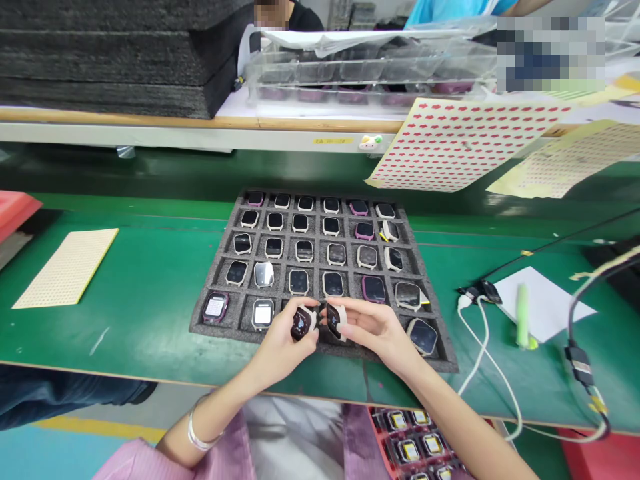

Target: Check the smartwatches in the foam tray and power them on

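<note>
My left hand (291,339) is closed round a smartwatch (302,323) with a lit screen, gripped by its edges. Beside it, my right hand (371,327) pinches a second smartwatch (335,321), pale-cased and also lit, between thumb and fingers. Both watches are tilted and held a small gap apart over the near edge of a grey foam tray (320,345). Square pockets in the tray hold rows of watch bodies, mostly pale with some purple. At the tray's near left, a purple watch (215,306) and a pale watch (263,313) show bright white screens.
Sticker sheets (465,143) hang from the shelf above. Another sheet (66,267) lies left on the green bench. White cables (483,347), paper (560,308) and a green marker (523,317) are right. A red tray (383,443) of parts sits below the bench edge.
</note>
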A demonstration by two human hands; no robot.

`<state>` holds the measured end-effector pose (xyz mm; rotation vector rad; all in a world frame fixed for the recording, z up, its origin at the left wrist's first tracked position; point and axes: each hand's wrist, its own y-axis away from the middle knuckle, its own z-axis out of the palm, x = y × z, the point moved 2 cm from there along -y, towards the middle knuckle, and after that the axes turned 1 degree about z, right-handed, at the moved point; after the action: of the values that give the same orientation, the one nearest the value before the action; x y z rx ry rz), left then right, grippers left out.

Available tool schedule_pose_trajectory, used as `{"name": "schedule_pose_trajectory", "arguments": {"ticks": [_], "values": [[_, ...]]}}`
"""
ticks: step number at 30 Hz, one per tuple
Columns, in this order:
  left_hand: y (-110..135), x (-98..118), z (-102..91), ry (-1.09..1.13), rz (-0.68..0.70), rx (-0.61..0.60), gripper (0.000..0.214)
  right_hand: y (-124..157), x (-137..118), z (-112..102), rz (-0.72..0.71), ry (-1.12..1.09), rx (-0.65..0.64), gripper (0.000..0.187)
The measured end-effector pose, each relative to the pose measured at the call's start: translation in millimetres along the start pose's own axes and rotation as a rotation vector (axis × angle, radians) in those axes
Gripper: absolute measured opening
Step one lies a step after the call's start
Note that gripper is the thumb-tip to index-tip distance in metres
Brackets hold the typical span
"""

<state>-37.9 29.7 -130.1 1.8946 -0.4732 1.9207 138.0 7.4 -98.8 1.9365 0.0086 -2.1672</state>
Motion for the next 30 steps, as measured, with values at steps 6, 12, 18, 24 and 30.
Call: {"name": "schedule_pose_trajectory", "arguments": {"ticks": [6,12,18,24,30], "values": [[0.8,0.0,-0.6,0.008,0.001,0.000,0.036,0.4,-0.5,0.1,0.002,0.007,-0.004,0.037],[1.6,1.8,-0.5,0.068,0.007,0.021,0.038,-0.7,0.5,-0.7,-0.009,0.012,-0.005,0.040],[0.9,1.9,-0.3,0.037,-0.008,0.011,0.036,0.3,1.0,-1.3,0.007,0.022,-0.003,0.039],[1.0,1.9,-0.5,0.047,0.010,-0.010,0.036,-0.7,0.9,-1.4,-0.006,-0.003,-0.030,0.037],[2.8,5.1,-2.9,0.048,0.045,0.036,0.037,-0.1,0.4,-1.1,-0.020,-0.001,-0.032,0.038]]}}
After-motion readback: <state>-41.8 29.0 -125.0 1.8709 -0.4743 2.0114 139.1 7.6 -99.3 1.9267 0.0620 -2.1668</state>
